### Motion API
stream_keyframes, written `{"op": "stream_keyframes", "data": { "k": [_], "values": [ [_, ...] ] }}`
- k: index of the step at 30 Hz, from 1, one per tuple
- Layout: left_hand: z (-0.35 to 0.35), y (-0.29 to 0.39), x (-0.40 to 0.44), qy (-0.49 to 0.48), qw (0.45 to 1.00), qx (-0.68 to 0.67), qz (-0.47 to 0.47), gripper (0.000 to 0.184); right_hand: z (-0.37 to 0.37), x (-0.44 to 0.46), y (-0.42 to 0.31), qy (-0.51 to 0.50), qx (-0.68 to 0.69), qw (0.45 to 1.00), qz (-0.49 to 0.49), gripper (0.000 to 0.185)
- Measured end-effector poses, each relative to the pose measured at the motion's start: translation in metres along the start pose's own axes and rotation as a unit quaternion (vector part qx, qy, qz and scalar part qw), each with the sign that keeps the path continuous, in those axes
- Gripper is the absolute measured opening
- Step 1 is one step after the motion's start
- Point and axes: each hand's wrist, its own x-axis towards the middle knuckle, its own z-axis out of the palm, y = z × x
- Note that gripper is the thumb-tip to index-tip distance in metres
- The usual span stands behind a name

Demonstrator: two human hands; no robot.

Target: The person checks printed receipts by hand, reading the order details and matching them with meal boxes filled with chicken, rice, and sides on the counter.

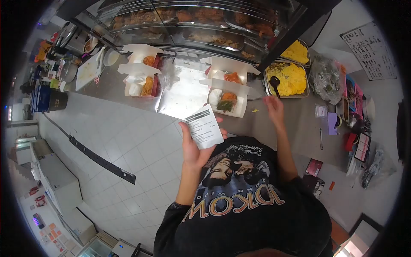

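My left hand point(198, 150) holds a printed paper slip point(204, 128), a receipt with dark header bars, against its palm and fingers. My right hand point(274, 110) is over the counter just in front of a metal tray point(287, 96) of yellow food; its fingers are loosely bent and nothing shows in them. A dark serving spoon point(275, 83) lies in that tray, its handle end close to my right fingertips. Beyond the slip stands an open white food box point(234, 112) with rice, an orange-brown piece and greens. Another open box point(229, 68) is behind it.
Two more open food boxes point(150, 90) stand left of a shiny metal sheet point(182, 85). A glass display case point(192, 25) with trays of fried food borders the back. Plastic bags point(326, 77), a pen point(321, 139) and a purple pad point(333, 125) lie to the right.
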Motion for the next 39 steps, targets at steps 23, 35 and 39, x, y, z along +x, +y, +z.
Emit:
{"op": "stream_keyframes", "data": {
  "k": [23,35,39],
  "values": [
    [0.043,-0.132,0.086,0.125,0.966,0.193,-0.121,0.039,-0.087,-0.055,0.002,-0.218,-0.093,0.971,0.028,0.015],
    [0.024,-0.259,0.165,-0.047,0.822,0.535,-0.189,0.022,-0.151,-0.071,0.041,-0.102,0.213,0.962,0.135,0.026],
    [0.012,-0.293,0.175,-0.072,0.822,0.529,-0.199,0.02,-0.168,-0.083,0.051,-0.037,0.247,0.958,0.14,0.028]
  ]
}}
